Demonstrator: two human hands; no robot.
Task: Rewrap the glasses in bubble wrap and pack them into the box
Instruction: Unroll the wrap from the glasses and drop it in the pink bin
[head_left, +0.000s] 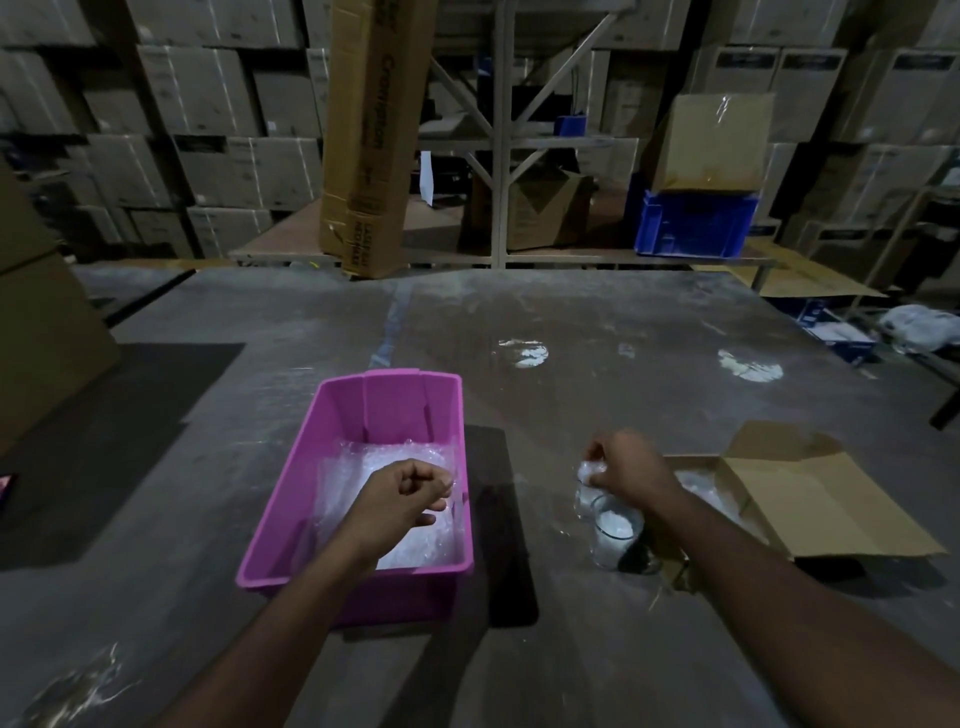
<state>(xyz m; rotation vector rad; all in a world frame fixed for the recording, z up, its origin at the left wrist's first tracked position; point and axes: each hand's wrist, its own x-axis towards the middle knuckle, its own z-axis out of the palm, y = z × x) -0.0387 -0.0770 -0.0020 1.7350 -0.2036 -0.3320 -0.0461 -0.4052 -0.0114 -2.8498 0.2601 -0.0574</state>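
Now the person is standing at the grey table (597, 312) and working with 2 hands at the same moment. For this step I am thinking the best way is to lift 1 sheet of wrap cleanly, without dragging the others, and to keep the glass steady so it is not tipping or rolling while the sheet is coming across. The left hand (410, 488) is reaching into the pink bin (306, 457), and its fingers are curling narrow, pinching an edge of the bubble wrap (363, 467) that is lying on the bin floor; the sheet is sitting directly under and between those fingertips. The right hand (623, 467) is hovering to the right of the bin, and its fingers are closing on a small bunch of clear wrap (589, 473). The glass (615, 535) is standing upright on the table just below and in front of this hand, beside the wrist, and something white is showing inside it; I cannot tell if the fingers are touching its rim or only the wrap above it. The cardboard box (810, 499) is lying open with its flaps spread, just to the right of the glass and partly behind the right forearm, and pale wrapped material seems to be lying inside already. Packing is looking near, but this glass is not yet covered.
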